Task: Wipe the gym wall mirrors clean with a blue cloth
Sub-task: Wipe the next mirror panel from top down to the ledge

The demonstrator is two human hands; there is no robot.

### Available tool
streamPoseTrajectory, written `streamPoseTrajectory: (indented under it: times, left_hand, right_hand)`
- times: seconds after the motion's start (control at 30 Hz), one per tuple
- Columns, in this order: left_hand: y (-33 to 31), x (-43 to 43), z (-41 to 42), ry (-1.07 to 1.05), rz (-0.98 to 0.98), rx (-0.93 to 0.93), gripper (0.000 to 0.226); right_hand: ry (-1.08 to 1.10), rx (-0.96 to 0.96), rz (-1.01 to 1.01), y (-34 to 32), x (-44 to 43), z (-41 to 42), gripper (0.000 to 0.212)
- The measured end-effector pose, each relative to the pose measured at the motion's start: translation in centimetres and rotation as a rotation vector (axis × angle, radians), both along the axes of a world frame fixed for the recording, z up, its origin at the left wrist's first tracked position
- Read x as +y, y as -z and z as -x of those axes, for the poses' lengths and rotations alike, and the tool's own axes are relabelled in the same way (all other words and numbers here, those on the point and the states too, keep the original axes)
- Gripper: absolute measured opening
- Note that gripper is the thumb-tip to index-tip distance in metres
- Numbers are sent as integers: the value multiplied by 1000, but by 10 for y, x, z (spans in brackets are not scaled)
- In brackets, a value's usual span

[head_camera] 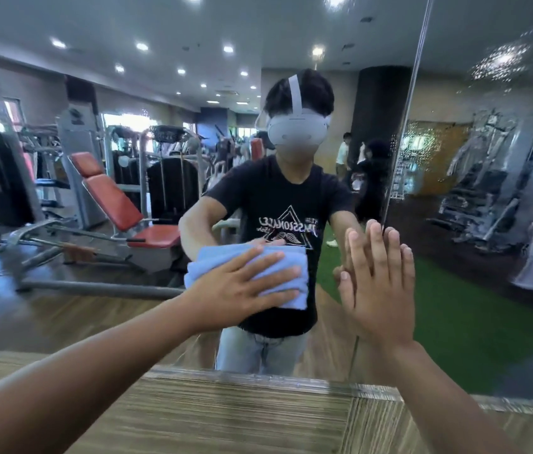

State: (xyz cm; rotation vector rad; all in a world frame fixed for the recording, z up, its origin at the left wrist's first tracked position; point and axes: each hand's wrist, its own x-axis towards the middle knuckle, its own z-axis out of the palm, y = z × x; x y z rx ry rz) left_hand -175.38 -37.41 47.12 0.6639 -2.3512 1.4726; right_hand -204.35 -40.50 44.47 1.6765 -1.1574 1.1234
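A folded blue cloth (288, 267) lies flat against the wall mirror (111, 283) at chest height. My left hand (242, 286) presses on it with straight, spread fingers and covers its lower left part. My right hand (379, 283) rests flat on the glass, fingers straight and pointing up, right beside the vertical seam (409, 103) between two mirror panels. The right-hand panel (494, 257) is wet, with droplets and smeared streaks blurring its reflection.
The mirror's lower edge (258, 378) meets the striped wood-pattern floor (225, 417). The glass reflects me with a headset, a red weight bench, gym machines, a dark column, green turf and people standing far behind.
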Motion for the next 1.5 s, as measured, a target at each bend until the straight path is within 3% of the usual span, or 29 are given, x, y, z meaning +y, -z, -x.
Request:
streamPoseTrajectory:
  times: [0.1, 0.23, 0.37, 0.5, 0.63, 0.7, 0.87, 0.97, 1.03, 1.07, 1.2, 1.27, 1.33, 1.5]
  left_hand:
    - [-31, 4, -25, 9, 45, 143, 51]
    - [-107, 1, -36, -55, 180, 503, 84]
    - [-155, -10, 4, -84, 220, 656, 74]
    - [-135, -24, 42, 18, 234, 459, 79]
    - [-68, -9, 24, 62, 51, 40, 46]
    - [-50, -1, -7, 33, 0, -5, 44]
    - [-82, 3, -76, -86, 119, 378, 67]
    - [-126, 1, -70, -111, 166, 724, 63]
    - [-139, -5, -49, -103, 218, 795, 65]
    - [-138, -7, -38, -92, 238, 735, 68]
    - [-102, -6, -44, -38, 151, 216, 76]
    - [-100, 5, -67, -84, 140, 155, 79]
    - [-108, 13, -89, -134, 194, 288, 75]
    - [-152, 19, -111, -204, 109, 907, 64]
  right_hand:
    - [-1, 32, 13, -9, 3, 7, 63]
    - [4, -25, 10, -36, 0, 16, 66]
    - [17, -70, 25, -50, -14, 13, 62]
    - [17, -108, 58, -43, -23, 9, 60]
    - [11, -84, 83, -43, -24, 14, 60]
    - [-12, -93, 68, -42, -23, 13, 61]
    - [-9, -81, 37, -44, -19, 13, 62]
    - [-15, -86, 8, -46, -15, 13, 62]
    - [-6, -103, -1, -48, -11, 10, 62]
    - [-7, -111, -9, -48, -9, 9, 62]
    - [-23, -141, -14, -52, -4, 6, 63]
    - [-32, -144, -3, -54, -3, 7, 62]
    - [-40, -142, 16, -58, 0, 9, 61]
    - [-40, -138, 24, -79, 5, 14, 66]
